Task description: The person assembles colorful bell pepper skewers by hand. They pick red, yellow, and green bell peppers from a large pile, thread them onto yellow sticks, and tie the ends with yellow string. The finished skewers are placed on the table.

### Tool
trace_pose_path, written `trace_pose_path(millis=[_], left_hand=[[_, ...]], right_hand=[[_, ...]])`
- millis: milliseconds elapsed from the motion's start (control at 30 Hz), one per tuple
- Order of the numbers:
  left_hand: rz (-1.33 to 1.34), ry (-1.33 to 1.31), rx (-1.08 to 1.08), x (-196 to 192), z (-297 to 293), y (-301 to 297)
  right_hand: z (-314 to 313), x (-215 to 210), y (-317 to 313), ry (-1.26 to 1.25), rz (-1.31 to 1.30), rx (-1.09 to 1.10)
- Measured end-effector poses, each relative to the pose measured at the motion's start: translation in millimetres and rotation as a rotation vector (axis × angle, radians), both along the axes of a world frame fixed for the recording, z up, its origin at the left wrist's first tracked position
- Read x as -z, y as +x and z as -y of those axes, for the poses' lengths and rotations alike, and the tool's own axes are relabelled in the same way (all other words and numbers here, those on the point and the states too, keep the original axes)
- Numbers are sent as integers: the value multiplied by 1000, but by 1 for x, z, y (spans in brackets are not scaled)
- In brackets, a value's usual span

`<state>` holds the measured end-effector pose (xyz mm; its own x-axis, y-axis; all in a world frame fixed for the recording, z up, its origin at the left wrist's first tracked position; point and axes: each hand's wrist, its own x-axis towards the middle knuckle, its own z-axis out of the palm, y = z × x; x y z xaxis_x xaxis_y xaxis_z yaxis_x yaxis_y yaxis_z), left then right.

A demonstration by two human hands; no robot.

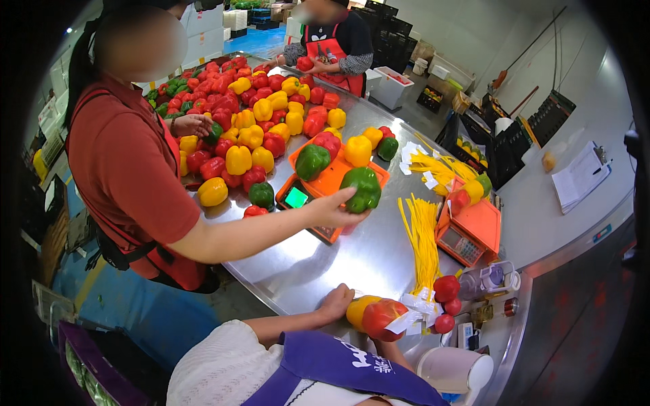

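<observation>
My left hand (336, 302) is closed, its curled fingers against the left side of a yellow bell pepper (359, 312) at the table's near edge. Pressed beside that pepper is a red bell pepper (384, 319), with white tags (403, 323) over its right side. My right forearm (395, 353) comes up behind these peppers; the hand and its fingers are hidden there. Just beyond lies a bundle of yellow strips (424, 250) with white tag ends (421, 306). Three red round items (446, 289) rest to the right of the tags.
A co-worker's hand (345, 208) holds a green bell pepper (363, 189) by an orange scale (338, 177) bearing peppers. Another orange scale (474, 227) stands right. Many loose peppers (250, 137) cover the far left. A pinkish jug (443, 369) and a clear bottle (482, 280) stand near right.
</observation>
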<state>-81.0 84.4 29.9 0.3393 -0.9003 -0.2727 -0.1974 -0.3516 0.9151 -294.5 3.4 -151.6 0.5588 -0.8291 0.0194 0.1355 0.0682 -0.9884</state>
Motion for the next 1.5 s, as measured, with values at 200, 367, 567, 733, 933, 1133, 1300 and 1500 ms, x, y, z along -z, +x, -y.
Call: trace_pose_path(millis=[200,367,567,733,933,1133,1300,1500], left_hand=[[-226,-221,45,-47,59,18],[-339,-376,140,-117,112,25],[-379,-595,262,-169,144,34],[-24,-847,341,-220,147,31],[605,-1233,479,-257,108,25],[868,-1183,894,-241,85,41],[1067,-1097,1091,-242,73,48],[1036,-1127,930,-253,68,53]], right_hand=[[33,-198,45,499,435,227],[72,-293,68,-25,137,490],[83,-370,75,-427,70,461],[90,-418,78,-390,198,506],[75,-432,59,-645,97,366],[53,-433,52,-1316,-485,162],[53,-425,42,-1641,-791,-44],[32,-459,46,-1563,-750,65]])
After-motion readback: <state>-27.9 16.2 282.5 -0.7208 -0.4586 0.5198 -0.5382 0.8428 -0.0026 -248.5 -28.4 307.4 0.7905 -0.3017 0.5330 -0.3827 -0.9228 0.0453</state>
